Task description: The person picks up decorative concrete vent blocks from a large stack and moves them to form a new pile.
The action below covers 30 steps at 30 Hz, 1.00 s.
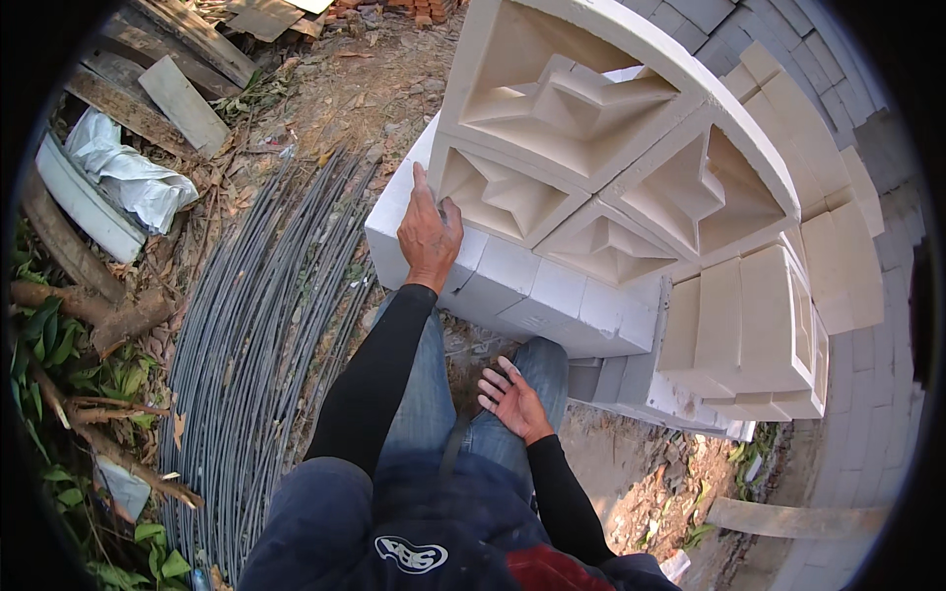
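Cream concrete: a big vent block [594,199], upright on the stack of white blocks [552,295], close to its left end, a little back from the near edge. Up at the vent block's lower left corner with the left hand [431,239] now, index finger straight along the side, thumb parted from it, other fingers mostly hidden; impossible to tell whether gripping. Below the stack's near edge, over the thigh [490,443], with the right hand [516,404]: palm showing, fingers loosely curled and a little spread, nothing in them, well apart from the vent block. Looking like a steadying or lining-up step. Calling next, most likely, for the right hand at the opposite side.
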Motion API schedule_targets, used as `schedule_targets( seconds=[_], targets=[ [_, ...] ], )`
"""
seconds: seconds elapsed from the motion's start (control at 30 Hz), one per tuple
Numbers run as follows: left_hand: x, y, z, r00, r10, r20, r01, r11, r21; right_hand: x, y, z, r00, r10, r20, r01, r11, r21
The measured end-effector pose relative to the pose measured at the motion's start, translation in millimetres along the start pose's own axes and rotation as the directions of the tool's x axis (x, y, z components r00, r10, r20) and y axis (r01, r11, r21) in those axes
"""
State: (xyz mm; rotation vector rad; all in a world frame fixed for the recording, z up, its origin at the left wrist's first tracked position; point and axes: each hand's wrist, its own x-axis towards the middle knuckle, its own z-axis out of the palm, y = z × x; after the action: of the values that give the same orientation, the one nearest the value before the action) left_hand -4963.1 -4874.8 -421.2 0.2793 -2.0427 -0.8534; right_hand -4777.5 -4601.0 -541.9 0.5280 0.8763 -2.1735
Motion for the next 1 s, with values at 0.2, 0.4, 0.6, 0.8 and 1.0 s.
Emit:
schedule_targets(
  seconds=[0.2,0.4,0.6,0.8,1.0],
  targets=[
    [-0.5,-1.3,0.5,1.000,0.003,0.011,-0.003,1.000,0.011,-1.8,-0.3,0.3,1.000,-0.013,-0.012,0.012,1.000,-0.012],
    [0.9,0.3,-0.4,1.000,0.031,-0.005,-0.031,0.999,0.032,-0.6,1.1,-1.6,0.999,-0.033,0.012,0.033,0.999,0.007],
    [0.9,2.4,-3.3,1.000,0.014,0.005,-0.014,1.000,0.027,-1.9,1.3,-0.7,0.999,-0.043,0.034,0.042,0.999,0.019],
    [0.1,3.1,-3.0,1.000,0.025,0.003,-0.026,0.998,0.053,-1.9,1.6,-5.9,0.997,-0.044,0.060,0.043,0.999,0.020],
    [1.5,3.0,-3.2,1.000,0.030,0.001,-0.030,0.997,0.065,-1.1,0.6,-5.2,0.997,-0.050,0.065,0.048,0.998,0.034]
  ],
)
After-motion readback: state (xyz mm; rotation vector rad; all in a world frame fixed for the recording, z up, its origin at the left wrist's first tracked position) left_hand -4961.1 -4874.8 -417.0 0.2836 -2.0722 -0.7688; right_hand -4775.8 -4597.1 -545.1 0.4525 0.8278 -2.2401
